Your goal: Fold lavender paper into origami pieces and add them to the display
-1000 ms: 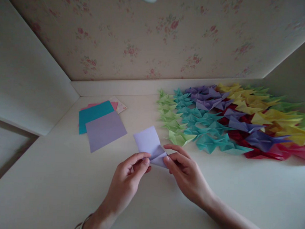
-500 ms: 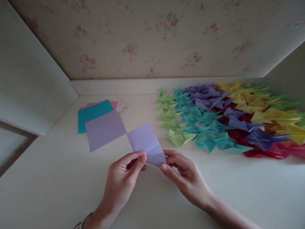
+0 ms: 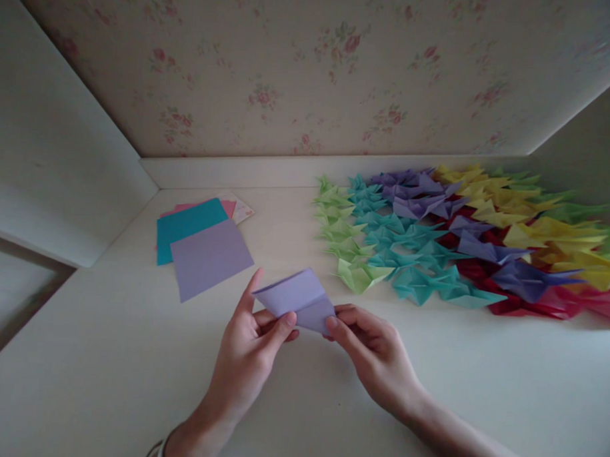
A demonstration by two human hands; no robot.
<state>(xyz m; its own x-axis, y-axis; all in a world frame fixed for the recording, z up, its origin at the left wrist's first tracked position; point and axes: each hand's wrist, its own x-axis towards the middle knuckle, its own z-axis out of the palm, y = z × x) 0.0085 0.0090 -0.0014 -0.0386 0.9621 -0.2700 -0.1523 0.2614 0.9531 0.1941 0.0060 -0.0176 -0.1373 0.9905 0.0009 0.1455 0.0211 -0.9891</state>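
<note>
A folded sheet of purple origami paper point(image 3: 300, 295) is held up between my two hands, with a crease running across it. My left hand point(image 3: 256, 337) pinches its lower left edge between thumb and fingers, the index finger stretched out behind the far left corner. On the other side, my right hand point(image 3: 373, 354) grips the lower right corner with thumb and fingertips. A flat purple sheet point(image 3: 211, 262) lies left of the held paper, overlapping a teal sheet point(image 3: 185, 227); pink and patterned sheets peek out underneath.
Rows of folded paper figures stand at the right: light green point(image 3: 361, 275), teal point(image 3: 418, 282), purple point(image 3: 528, 276), yellow point(image 3: 549, 237) and red point(image 3: 527, 303). A floral-papered wall point(image 3: 270, 74) closes the back of the white table point(image 3: 298, 415). A white panel point(image 3: 58, 126) rises at the left.
The held paper's far left corner has lifted and curled toward me, away from the flat purple sheet. My left index finger has stretched out, and my right thumb has moved onto the paper.
</note>
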